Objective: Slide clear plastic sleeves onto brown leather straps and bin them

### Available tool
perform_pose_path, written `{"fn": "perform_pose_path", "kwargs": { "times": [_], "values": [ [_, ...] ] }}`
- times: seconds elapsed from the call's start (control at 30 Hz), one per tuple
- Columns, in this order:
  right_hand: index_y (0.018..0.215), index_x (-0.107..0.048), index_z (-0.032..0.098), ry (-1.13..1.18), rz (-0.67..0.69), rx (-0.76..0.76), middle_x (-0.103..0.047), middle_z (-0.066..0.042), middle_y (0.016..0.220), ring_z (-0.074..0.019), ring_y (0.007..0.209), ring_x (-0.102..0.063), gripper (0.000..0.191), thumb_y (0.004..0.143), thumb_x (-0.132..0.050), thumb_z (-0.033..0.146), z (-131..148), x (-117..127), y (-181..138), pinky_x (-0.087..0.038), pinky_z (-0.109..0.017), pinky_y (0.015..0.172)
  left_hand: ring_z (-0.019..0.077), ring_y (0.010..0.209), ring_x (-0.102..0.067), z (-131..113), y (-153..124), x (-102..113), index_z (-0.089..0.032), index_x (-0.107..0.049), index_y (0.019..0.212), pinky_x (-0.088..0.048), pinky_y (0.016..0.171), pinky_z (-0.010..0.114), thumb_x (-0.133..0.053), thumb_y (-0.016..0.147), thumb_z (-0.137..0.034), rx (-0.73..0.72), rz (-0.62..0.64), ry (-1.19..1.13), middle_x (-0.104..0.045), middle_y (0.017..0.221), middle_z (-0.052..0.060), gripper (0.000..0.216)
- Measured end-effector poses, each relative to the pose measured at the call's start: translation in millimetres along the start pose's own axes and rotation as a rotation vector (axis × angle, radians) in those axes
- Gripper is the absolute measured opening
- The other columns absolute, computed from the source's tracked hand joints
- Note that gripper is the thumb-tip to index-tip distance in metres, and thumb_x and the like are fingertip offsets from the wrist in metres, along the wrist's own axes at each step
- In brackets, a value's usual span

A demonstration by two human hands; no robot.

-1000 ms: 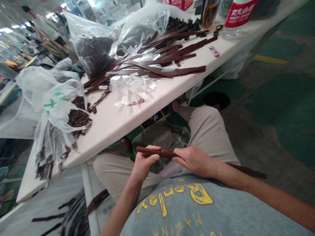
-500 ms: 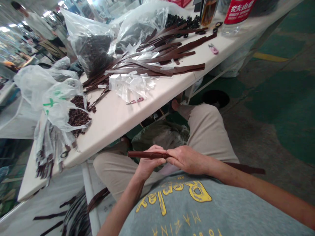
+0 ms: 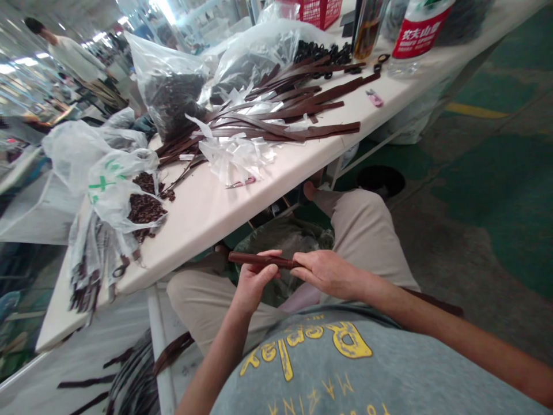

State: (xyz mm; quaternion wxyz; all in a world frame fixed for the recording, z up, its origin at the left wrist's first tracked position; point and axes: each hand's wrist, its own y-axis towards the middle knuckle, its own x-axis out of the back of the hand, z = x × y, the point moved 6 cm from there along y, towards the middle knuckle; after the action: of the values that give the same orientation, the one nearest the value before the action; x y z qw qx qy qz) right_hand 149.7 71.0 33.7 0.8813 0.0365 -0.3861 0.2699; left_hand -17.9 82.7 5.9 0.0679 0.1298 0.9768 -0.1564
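Observation:
A brown leather-like strap is held across my lap, its folded or doubled end sticking out to the left. My left hand grips it from below, thumb on the near side and fingers behind. Close by on the right, my right hand pinches the same strap, its fingers pressed together around it. Between the two hands a short stretch of strap shows. A brown strip emerges past my right forearm over the thigh; whether it is the same piece is hidden.
On the white table lie brown straps, clear plastic scraps, snips, another small pair, bags and small brown pieces. A water bottle stands far right. A lined bin sits below. A person stands far left.
My left hand has loosened and slid a little left along the strap, leaving a gap between the hands. My right hand stays on it. The view has shifted slightly.

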Motion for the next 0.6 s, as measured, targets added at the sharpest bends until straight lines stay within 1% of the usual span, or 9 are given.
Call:
{"fn": "perform_pose_path", "kwargs": {
  "times": [0.1,0.17,0.2,0.27,0.33,0.37,0.47,0.53,0.6],
  "values": [
    [0.103,-0.060,0.019,0.097,-0.388,0.069,-0.069,-0.007,0.098,-0.0199,0.089,-0.064,0.017,0.095,-0.050,0.029,2,25,-13,-0.048,-0.031,0.076,0.0082,0.059,-0.058,-2,3,4,-0.017,-0.075,0.099,-0.047,0.060,0.019,-0.079,0.073,-0.034,0.024,-0.159,-0.132,-0.069,0.076,0.002,0.031],
    [0.102,-0.062,0.019,0.163,-0.612,0.216,-0.068,-0.009,0.104,-0.0199,0.097,-0.063,0.015,0.093,-0.051,0.025,11,37,-29,-0.049,-0.033,0.085,0.0070,0.058,-0.059,-4,5,5,-0.016,-0.075,0.096,-0.048,0.059,0.017,-0.081,0.069,-0.033,0.030,-0.232,-0.219,-0.069,0.076,0.001,0.032],
    [0.098,-0.063,0.020,0.213,-0.616,0.301,-0.068,-0.008,0.100,-0.0192,0.095,-0.063,0.014,0.092,-0.051,0.024,16,35,-35,-0.050,-0.033,0.085,0.0065,0.057,-0.059,-6,7,5,-0.016,-0.075,0.094,-0.048,0.059,0.017,-0.082,0.068,-0.032,0.027,-0.250,-0.260,-0.069,0.077,0.001,0.032],
    [0.095,-0.067,0.021,0.396,-0.435,0.368,-0.070,-0.006,0.091,-0.0176,0.086,-0.065,0.015,0.092,-0.053,0.026,22,18,-36,-0.052,-0.031,0.079,0.0058,0.056,-0.059,-8,9,2,-0.015,-0.074,0.092,-0.049,0.057,0.016,-0.083,0.066,-0.031,0.015,-0.261,-0.327,-0.068,0.077,0.001,0.032],
    [0.102,-0.068,0.022,0.726,-0.243,0.196,-0.072,-0.006,0.095,-0.0180,0.084,-0.068,0.022,0.092,-0.054,0.036,14,-7,-31,-0.055,-0.031,0.074,0.0057,0.056,-0.060,-9,10,-4,-0.015,-0.074,0.093,-0.048,0.056,0.015,-0.083,0.066,-0.031,0.001,-0.246,-0.370,-0.068,0.076,0.001,0.032],
    [0.107,-0.067,0.023,0.930,-0.218,0.048,-0.073,-0.007,0.101,-0.0189,0.087,-0.069,0.028,0.092,-0.054,0.042,4,-18,-29,-0.057,-0.032,0.073,0.0060,0.056,-0.060,-9,9,-7,-0.015,-0.073,0.094,-0.048,0.057,0.015,-0.083,0.067,-0.030,-0.006,-0.233,-0.379,-0.068,0.076,0.001,0.032],
    [0.112,-0.067,0.027,1.459,-0.373,-0.307,-0.071,-0.006,0.116,-0.0204,0.101,-0.069,0.038,0.088,-0.057,0.055,-25,-35,-30,-0.059,-0.034,0.080,0.0079,0.060,-0.063,-4,4,-19,-0.016,-0.072,0.097,-0.049,0.060,0.017,-0.081,0.069,-0.030,-0.005,-0.203,-0.369,-0.069,0.077,0.002,0.032],
    [0.106,-0.069,0.029,1.616,-0.532,-0.389,-0.072,-0.003,0.116,-0.0189,0.108,-0.067,0.036,0.082,-0.065,0.056,-43,-31,-33,-0.058,-0.032,0.089,0.0094,0.063,-0.064,3,1,-23,-0.015,-0.072,0.098,-0.050,0.063,0.019,-0.082,0.069,-0.031,0.008,-0.209,-0.363,-0.069,0.078,0.003,0.035],
    [0.100,-0.070,0.032,1.632,-0.651,-0.447,-0.071,0.000,0.116,-0.0185,0.114,-0.064,0.033,0.076,-0.071,0.055,-66,-20,-39,-0.056,-0.031,0.095,0.0107,0.064,-0.064,9,0,-24,-0.014,-0.073,0.098,-0.051,0.065,0.021,-0.082,0.067,-0.032,0.020,-0.215,-0.346,-0.070,0.079,0.004,0.037]
  ]
}}
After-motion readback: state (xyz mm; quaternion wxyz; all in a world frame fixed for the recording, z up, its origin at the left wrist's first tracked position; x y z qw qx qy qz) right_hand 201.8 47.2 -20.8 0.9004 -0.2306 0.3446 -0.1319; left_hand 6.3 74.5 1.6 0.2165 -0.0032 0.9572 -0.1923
